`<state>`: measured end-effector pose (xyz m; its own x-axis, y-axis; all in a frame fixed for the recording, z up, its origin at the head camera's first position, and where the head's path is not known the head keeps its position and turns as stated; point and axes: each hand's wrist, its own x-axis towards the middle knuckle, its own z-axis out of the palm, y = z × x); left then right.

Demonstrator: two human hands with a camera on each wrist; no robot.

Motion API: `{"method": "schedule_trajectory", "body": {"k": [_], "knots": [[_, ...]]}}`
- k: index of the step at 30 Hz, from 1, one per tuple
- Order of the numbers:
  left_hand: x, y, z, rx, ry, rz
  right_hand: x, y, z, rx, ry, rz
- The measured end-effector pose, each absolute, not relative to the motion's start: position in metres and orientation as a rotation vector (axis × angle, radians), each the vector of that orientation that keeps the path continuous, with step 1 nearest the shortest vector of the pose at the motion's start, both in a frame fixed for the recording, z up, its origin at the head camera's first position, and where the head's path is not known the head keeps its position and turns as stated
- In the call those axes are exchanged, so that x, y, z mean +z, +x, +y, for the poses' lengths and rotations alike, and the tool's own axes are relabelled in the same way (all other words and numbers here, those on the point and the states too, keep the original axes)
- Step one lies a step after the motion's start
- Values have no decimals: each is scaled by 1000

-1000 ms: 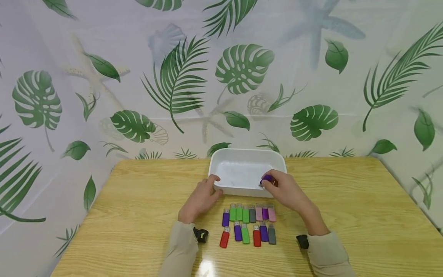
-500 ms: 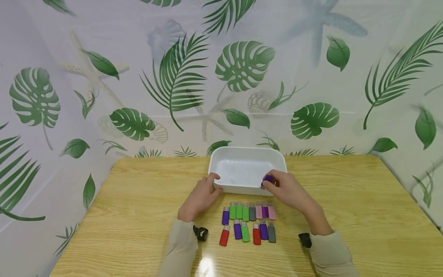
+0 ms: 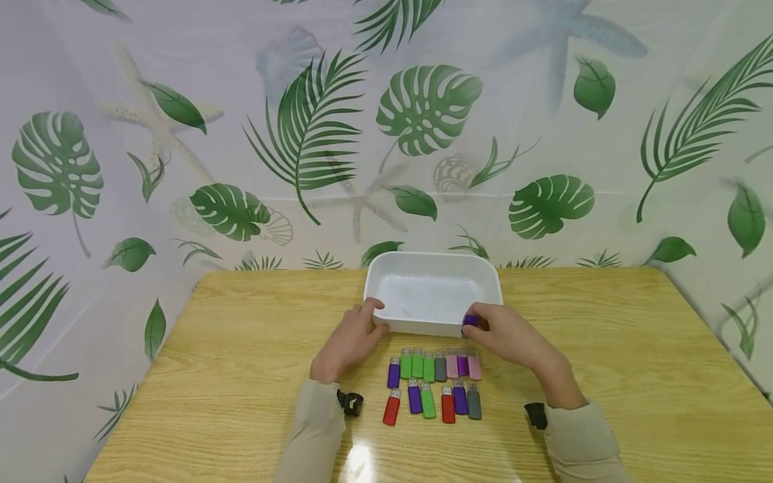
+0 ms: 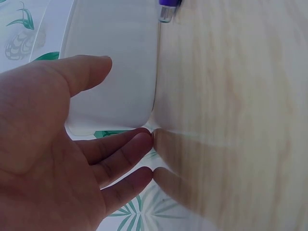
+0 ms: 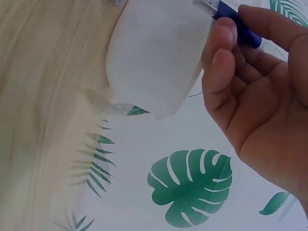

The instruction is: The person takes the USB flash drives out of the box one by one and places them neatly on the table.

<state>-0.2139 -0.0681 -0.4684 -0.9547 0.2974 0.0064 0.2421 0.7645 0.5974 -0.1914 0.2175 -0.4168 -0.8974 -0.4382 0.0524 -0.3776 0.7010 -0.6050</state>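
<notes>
A purple USB flash drive [image 3: 470, 321] is pinched between the thumb and fingers of my right hand [image 3: 513, 337], at the front right rim of a white plastic bin [image 3: 423, 328]. In the right wrist view the drive [image 5: 240, 26] points its metal plug away from the palm. My left hand [image 3: 349, 341] holds the bin's front left corner, a finger over the rim and the thumb before the wall. The left wrist view shows the thumb in front of the bin [image 4: 115, 91] and the other fingertips [image 4: 142, 144] down at the table.
Two rows of flash drives lie in front of the bin: several green [image 3: 417, 364], purple [image 3: 415, 397], grey [image 3: 474, 404], pink [image 3: 451, 365] and red [image 3: 447, 406] ones. A leaf-printed cloth [image 3: 338, 221] hangs behind the wooden table [image 3: 253, 322].
My right hand has shifted slightly right and toward the front rim with the purple flash drive. The left hand stays at its corner. The head view has tilted a little, so the scene sits higher.
</notes>
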Motion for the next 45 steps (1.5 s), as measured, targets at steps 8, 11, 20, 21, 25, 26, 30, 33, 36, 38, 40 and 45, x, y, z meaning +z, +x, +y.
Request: {"method": "schedule_trajectory", "body": {"k": [8, 11, 20, 21, 25, 26, 30, 33, 36, 38, 40, 45], "knots": [[-469, -214, -69, 953, 430, 2863, -413, -186, 221, -836, -631, 2755], [-469, -216, -70, 949, 415, 2869, -412, -184, 223, -803, -630, 2732], [-470, -216, -71, 947, 408, 2858, -415, -180, 225, -809, -687, 2633], [-470, -216, -71, 950, 407, 2858, -415, -180, 225, -815, -696, 2623], [-468, -214, -70, 961, 401, 2862, -419, -181, 225, -817, -688, 2620], [-468, -214, -70, 960, 398, 2862, -420, -180, 225, -810, -672, 2620], [-467, -214, -70, 958, 409, 2866, -425, -180, 224, -779, -605, 2609], [-467, -214, -70, 960, 420, 2867, -429, -180, 223, -762, -546, 2596], [-468, -214, -70, 956, 426, 2868, -431, -178, 222, -720, -494, 2590], [-468, -214, -70, 952, 425, 2868, -431, -177, 221, -691, -463, 2581], [-469, -214, -69, 946, 425, 2869, -431, -175, 220, -657, -436, 2571], [-469, -215, -68, 946, 434, 2870, -429, -169, 218, -677, -362, 2531]]}}
